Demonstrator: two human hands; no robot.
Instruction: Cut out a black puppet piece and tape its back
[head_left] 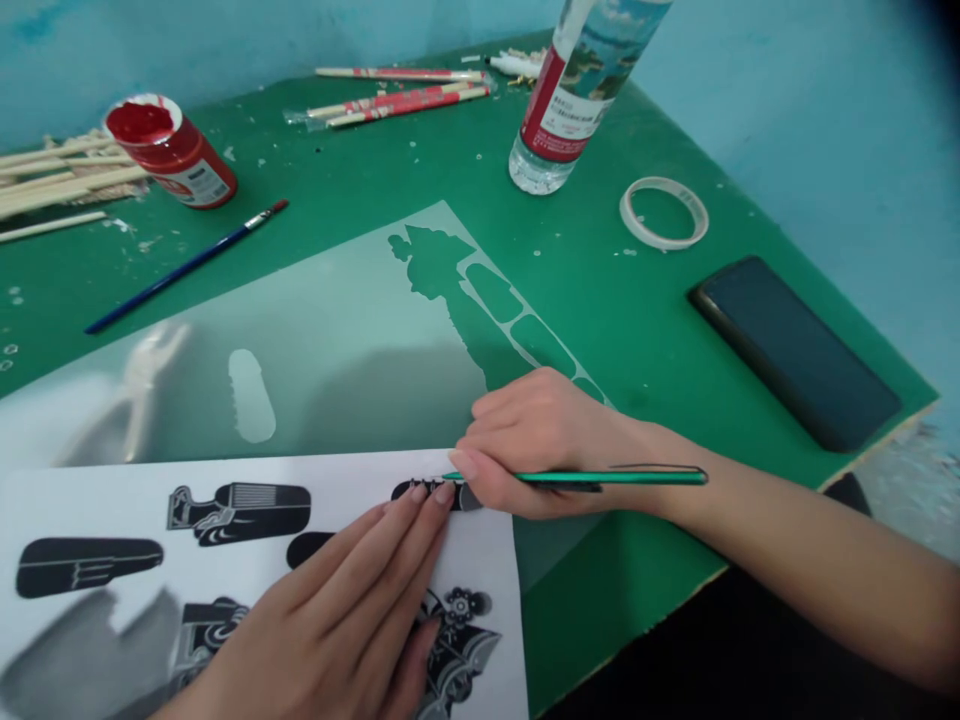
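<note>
A white sheet [345, 620] printed with black figures lies over a translucent sheet [300, 310] that has cut-out shapes. My left hand [337, 610] rests flat on the printed sheet, its fingers stretched out beside a black shape near the top right edge. In my right hand [525, 445] is a thin green pen-like tool [622, 478], pinched between thumb and fingers. The tool's tip meets the sheet just above my left fingertips. My right hand leans partly on the translucent sheet.
An open red paint jar [180, 150], a blue paintbrush [187, 265] and wooden sticks [67, 175] are at the back left. Wrapped chopsticks [409, 103] and a water bottle [570, 110] stand or lie at the back; a tape roll [664, 240] and a phone [795, 350] are on the right.
</note>
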